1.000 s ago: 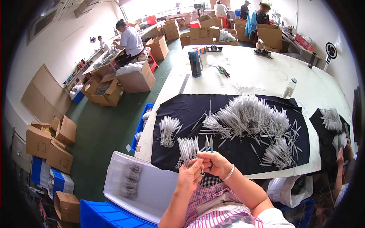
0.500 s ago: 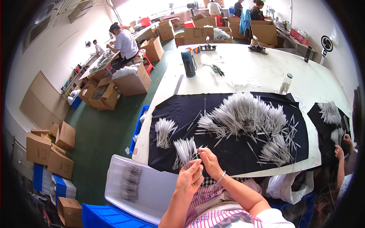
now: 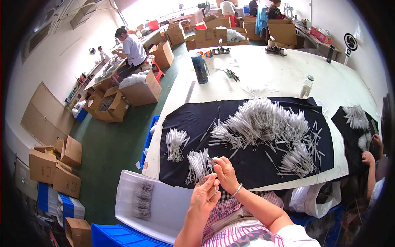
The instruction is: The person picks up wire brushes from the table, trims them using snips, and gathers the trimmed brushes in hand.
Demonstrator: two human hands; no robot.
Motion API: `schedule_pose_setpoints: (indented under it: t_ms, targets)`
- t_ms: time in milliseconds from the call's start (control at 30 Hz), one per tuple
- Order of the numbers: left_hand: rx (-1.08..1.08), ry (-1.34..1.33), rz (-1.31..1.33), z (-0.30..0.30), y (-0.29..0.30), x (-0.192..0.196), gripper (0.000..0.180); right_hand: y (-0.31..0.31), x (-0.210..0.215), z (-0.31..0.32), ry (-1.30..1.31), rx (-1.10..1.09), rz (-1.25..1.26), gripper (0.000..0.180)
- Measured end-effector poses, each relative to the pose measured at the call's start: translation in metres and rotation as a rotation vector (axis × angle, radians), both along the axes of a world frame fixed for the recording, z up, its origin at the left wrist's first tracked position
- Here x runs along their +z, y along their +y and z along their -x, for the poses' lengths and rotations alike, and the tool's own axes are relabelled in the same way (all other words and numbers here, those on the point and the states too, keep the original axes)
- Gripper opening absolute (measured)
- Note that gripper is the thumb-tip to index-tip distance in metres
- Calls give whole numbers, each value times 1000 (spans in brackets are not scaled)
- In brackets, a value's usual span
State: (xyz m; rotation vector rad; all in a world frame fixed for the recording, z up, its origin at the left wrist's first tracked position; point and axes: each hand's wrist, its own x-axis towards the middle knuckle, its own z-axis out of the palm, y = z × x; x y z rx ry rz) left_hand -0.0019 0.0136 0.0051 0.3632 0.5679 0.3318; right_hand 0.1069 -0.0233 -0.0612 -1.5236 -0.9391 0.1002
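Observation:
My left hand (image 3: pixel 204 193) is closed on a thin white-bristled wire brush, its wire end showing below the fingers. Close against it, my right hand (image 3: pixel 227 173) pinches something small and dark at the brush; its kind cannot be made out. Just beyond the fingers stands a bundle of similar white brushes (image 3: pixel 196 164) on the black cloth (image 3: pixel 242 169). Another bundle (image 3: pixel 176 142) lies to its left. A large heap of white brushes (image 3: pixel 263 119) spreads over the cloth's middle, and a smaller pile (image 3: pixel 297 160) lies at the right.
A white plastic bin (image 3: pixel 164 210) with grey brushes stands below the table's left front edge, beside a blue crate (image 3: pixel 119 236). Farther back on the white table (image 3: pixel 284 72) are a dark flask (image 3: pixel 200 69), pliers (image 3: pixel 233 75) and a glass bottle (image 3: pixel 306 87). A co-worker's hands (image 3: pixel 368 156) are at the right.
My hands stay close together and have shifted only slightly. A small dark object now shows at my right fingertips, and the brush in my left hand is tilted differently.

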Motion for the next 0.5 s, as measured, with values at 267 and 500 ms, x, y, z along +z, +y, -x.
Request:
schedule_pose_setpoints:
  t_ms: [267, 500]
  targets:
    - [-14, -26, 18, 0, 0, -1, 15, 0, 2, 2, 23, 2, 8, 22]
    - [-8, -43, 54, 1, 0, -3, 16, 3, 1, 3, 125, 25, -17, 21]
